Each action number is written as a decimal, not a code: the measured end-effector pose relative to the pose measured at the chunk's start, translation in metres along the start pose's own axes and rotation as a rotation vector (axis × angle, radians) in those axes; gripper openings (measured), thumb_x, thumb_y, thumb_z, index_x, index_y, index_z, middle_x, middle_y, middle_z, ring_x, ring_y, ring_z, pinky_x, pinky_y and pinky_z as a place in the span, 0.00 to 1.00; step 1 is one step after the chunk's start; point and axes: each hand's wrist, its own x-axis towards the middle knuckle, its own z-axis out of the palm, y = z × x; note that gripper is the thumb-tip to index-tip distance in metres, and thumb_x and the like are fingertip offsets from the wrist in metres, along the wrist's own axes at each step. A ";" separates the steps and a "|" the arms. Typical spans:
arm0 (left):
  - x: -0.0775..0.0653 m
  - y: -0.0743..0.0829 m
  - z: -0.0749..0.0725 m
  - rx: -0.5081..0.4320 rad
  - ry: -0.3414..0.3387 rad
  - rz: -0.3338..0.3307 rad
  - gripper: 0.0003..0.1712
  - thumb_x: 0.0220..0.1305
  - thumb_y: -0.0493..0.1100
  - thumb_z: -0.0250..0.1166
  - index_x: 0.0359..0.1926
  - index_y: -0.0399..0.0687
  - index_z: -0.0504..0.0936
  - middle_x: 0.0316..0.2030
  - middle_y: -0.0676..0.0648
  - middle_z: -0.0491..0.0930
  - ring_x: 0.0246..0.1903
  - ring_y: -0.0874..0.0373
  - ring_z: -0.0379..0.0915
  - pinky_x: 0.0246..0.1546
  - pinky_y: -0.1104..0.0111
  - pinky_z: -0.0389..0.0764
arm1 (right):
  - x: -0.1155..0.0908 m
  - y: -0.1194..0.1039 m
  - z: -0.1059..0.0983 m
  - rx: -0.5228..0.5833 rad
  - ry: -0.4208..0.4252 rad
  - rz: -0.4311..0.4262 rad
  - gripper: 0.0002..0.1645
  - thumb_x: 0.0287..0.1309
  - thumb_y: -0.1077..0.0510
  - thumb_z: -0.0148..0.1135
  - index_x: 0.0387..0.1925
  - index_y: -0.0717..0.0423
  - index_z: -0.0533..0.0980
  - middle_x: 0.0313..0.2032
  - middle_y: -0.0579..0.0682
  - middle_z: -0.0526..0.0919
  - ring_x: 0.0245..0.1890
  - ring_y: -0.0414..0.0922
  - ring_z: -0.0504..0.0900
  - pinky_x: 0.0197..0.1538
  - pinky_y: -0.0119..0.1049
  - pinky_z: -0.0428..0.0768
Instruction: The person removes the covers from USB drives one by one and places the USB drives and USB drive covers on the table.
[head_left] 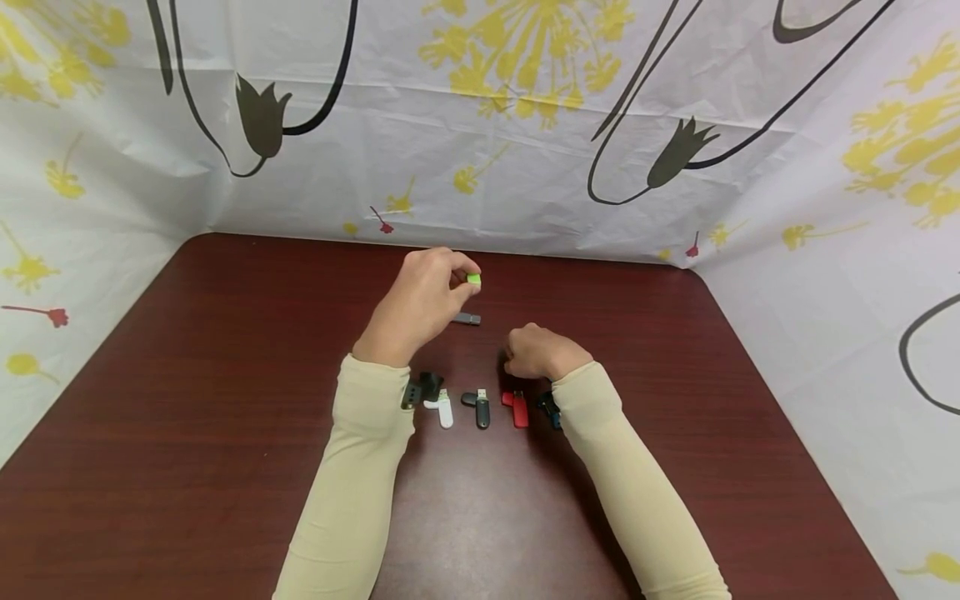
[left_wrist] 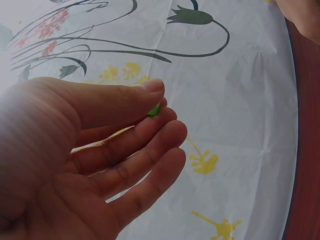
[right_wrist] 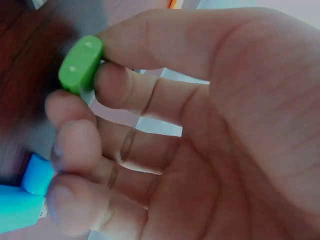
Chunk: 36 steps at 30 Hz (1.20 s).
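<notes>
My left hand [head_left: 420, 304] is raised over the far middle of the table and pinches a small bright green piece [head_left: 474, 280] between thumb and fingertips. In the left wrist view only a sliver of this green piece [left_wrist: 154, 109] shows; the other fingers are loosely spread. Lower and to the right, my right hand [head_left: 543, 352] hovers close over a red USB flash drive [head_left: 521, 410]. Its thumb and forefinger pinch a rounded green plastic piece [right_wrist: 80, 65] with two pale spots, while the remaining fingers curl. The head view hides that piece behind the hand.
Uncapped flash drives lie in a row, each cap beside it: a white one [head_left: 446, 410], a black one [head_left: 482, 410], the red one, and a blue one [right_wrist: 20, 207] partly under my right wrist. Farther back lies a grey drive [head_left: 469, 318]. Patterned cloth [head_left: 525, 192] borders the table.
</notes>
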 end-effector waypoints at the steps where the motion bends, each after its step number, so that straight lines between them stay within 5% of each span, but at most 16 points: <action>1: 0.000 0.000 0.000 0.001 -0.001 0.000 0.09 0.76 0.37 0.69 0.52 0.41 0.90 0.46 0.43 0.87 0.45 0.51 0.83 0.46 0.62 0.86 | -0.002 -0.001 -0.001 -0.003 0.001 -0.007 0.24 0.71 0.62 0.59 0.16 0.51 0.67 0.16 0.45 0.62 0.16 0.41 0.63 0.26 0.37 0.69; 9: 0.000 0.001 0.000 0.002 -0.007 0.000 0.09 0.75 0.37 0.69 0.52 0.41 0.90 0.47 0.43 0.87 0.46 0.51 0.84 0.47 0.61 0.86 | -0.015 -0.011 -0.005 0.015 0.004 0.008 0.21 0.70 0.63 0.60 0.18 0.51 0.70 0.17 0.46 0.66 0.18 0.42 0.69 0.25 0.36 0.70; 14: 0.001 0.001 0.002 0.007 -0.016 -0.007 0.10 0.76 0.37 0.69 0.53 0.41 0.90 0.47 0.43 0.87 0.46 0.50 0.84 0.47 0.61 0.86 | 0.033 0.026 0.020 -0.010 0.001 -0.018 0.21 0.67 0.60 0.60 0.17 0.48 0.71 0.16 0.45 0.68 0.16 0.42 0.71 0.24 0.39 0.73; 19: 0.001 0.002 0.002 0.011 -0.023 -0.009 0.10 0.76 0.38 0.69 0.53 0.41 0.90 0.46 0.43 0.86 0.46 0.50 0.83 0.47 0.61 0.86 | -0.007 0.002 -0.005 0.022 -0.011 -0.024 0.22 0.70 0.61 0.59 0.17 0.50 0.69 0.16 0.44 0.65 0.16 0.40 0.65 0.26 0.36 0.69; 23: 0.001 0.002 0.003 0.012 -0.026 0.001 0.09 0.75 0.38 0.70 0.52 0.42 0.90 0.46 0.43 0.87 0.46 0.51 0.84 0.47 0.61 0.85 | -0.043 -0.013 -0.027 0.030 0.056 -0.105 0.14 0.75 0.61 0.58 0.29 0.56 0.77 0.21 0.46 0.69 0.20 0.40 0.67 0.30 0.35 0.70; 27: 0.002 0.002 0.005 0.018 -0.046 0.000 0.10 0.75 0.38 0.70 0.53 0.43 0.91 0.47 0.44 0.88 0.47 0.52 0.84 0.48 0.61 0.86 | -0.060 -0.011 -0.038 0.036 0.143 -0.142 0.09 0.78 0.57 0.60 0.47 0.59 0.82 0.30 0.50 0.80 0.26 0.43 0.77 0.37 0.38 0.78; 36: 0.007 -0.003 0.019 0.057 -0.141 -0.044 0.10 0.75 0.38 0.70 0.54 0.44 0.91 0.44 0.44 0.83 0.46 0.51 0.79 0.46 0.63 0.83 | -0.087 -0.002 -0.058 0.107 0.264 -0.146 0.13 0.77 0.56 0.62 0.53 0.60 0.82 0.43 0.54 0.88 0.36 0.47 0.83 0.47 0.48 0.85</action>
